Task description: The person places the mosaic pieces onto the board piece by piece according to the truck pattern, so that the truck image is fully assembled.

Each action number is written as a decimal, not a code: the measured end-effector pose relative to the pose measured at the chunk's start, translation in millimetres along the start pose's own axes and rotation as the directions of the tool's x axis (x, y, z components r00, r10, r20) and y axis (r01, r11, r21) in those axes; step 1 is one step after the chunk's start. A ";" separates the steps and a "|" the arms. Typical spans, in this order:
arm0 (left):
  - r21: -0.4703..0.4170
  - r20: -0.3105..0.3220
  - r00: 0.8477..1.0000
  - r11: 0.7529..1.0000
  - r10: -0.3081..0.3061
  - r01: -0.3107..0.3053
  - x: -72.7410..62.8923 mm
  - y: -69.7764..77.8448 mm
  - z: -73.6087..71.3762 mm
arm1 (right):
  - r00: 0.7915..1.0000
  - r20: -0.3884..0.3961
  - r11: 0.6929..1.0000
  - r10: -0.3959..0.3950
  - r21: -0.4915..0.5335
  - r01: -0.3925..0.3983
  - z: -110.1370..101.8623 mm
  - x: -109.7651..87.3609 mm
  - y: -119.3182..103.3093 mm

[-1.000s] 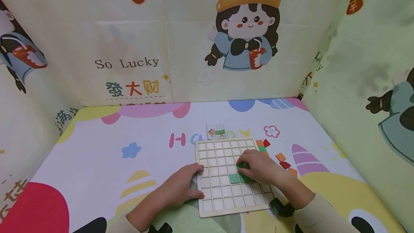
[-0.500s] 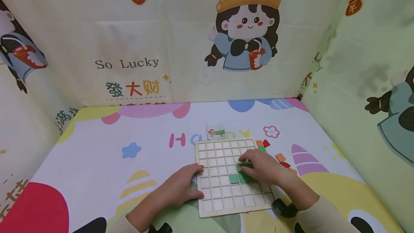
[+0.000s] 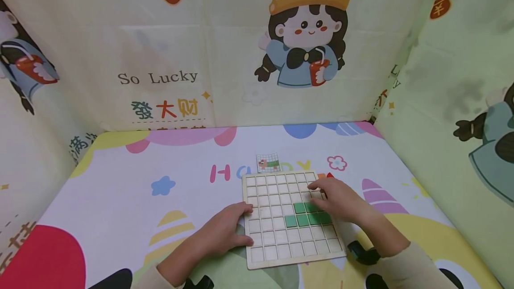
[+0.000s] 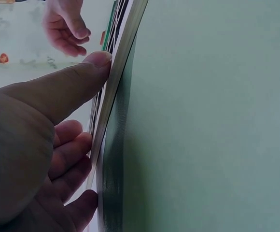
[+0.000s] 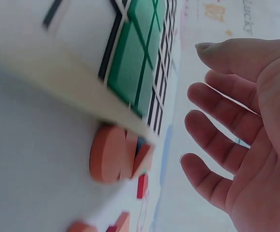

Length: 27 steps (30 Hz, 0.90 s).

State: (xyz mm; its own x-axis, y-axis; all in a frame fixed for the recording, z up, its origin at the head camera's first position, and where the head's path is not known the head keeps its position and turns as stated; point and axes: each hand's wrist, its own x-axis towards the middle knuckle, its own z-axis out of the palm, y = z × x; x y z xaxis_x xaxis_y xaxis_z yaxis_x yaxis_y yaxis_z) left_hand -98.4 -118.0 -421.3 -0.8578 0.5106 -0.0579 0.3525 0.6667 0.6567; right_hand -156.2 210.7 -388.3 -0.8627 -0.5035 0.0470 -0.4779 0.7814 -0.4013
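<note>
A wooden grid board point(image 3: 277, 261) lies on the patterned tablecloth, with square cells. Several green square tiles point(image 3: 302, 220) fill cells in two rows at its centre right. My left hand point(image 3: 222, 231) rests at the board's left edge, thumb and fingertips touching the rim, which also shows in the left wrist view as a thin board edge point(image 4: 112, 92). Over the upper right of the board hovers my right hand point(image 3: 341, 200), fingers loosely bent and holding nothing. In the right wrist view its fingers point(image 5: 222, 106) are apart from the green tiles point(image 5: 130, 63).
Beside the board's right edge lie loose orange pieces point(image 5: 110, 154) and a red piece point(image 5: 142, 186), mostly hidden by my right hand in the head view. A small picture card point(image 3: 267, 163) with a gridded drawing sits behind the board. Printed cloth walls point(image 3: 225, 57) enclose the table.
My right hand has moved right, away from the green tiles, uncovering more of them and covering some loose pieces at the side. The left hand stays at the board's edge.
</note>
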 end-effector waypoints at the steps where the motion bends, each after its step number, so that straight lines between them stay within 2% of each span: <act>1: 0.000 0.001 1.000 1.000 -0.002 0.002 0.1 -0.1 -0.1 | 1.000 -0.003 1.000 0.007 0.002 -0.007 -1.3 0.1 1.8; 11: -0.006 0.000 1.000 1.000 0.001 -0.001 0.4 -1.2 0.0 | 0.987 0.009 0.987 0.161 0.007 -0.161 -10.8 -3.4 19.8; 18: -0.012 -0.002 1.000 1.000 -0.003 0.003 0.4 -0.8 0.6 | 0.985 0.028 0.985 0.171 -0.013 -0.171 -8.8 -4.1 35.0; 27: -0.008 -0.003 1.000 1.000 -0.011 0.011 0.1 -0.4 0.5 | 0.979 0.055 0.980 0.196 -0.051 -0.193 -5.9 -2.8 41.0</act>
State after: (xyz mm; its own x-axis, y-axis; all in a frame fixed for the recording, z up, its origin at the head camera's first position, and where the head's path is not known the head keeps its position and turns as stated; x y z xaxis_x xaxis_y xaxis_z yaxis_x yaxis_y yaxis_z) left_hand -98.5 -118.0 -421.9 -0.8627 0.5017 -0.0634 0.3397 0.6679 0.6622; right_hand -174.4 246.3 -399.5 -0.9291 -0.3603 -0.0832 -0.3100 0.8816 -0.3560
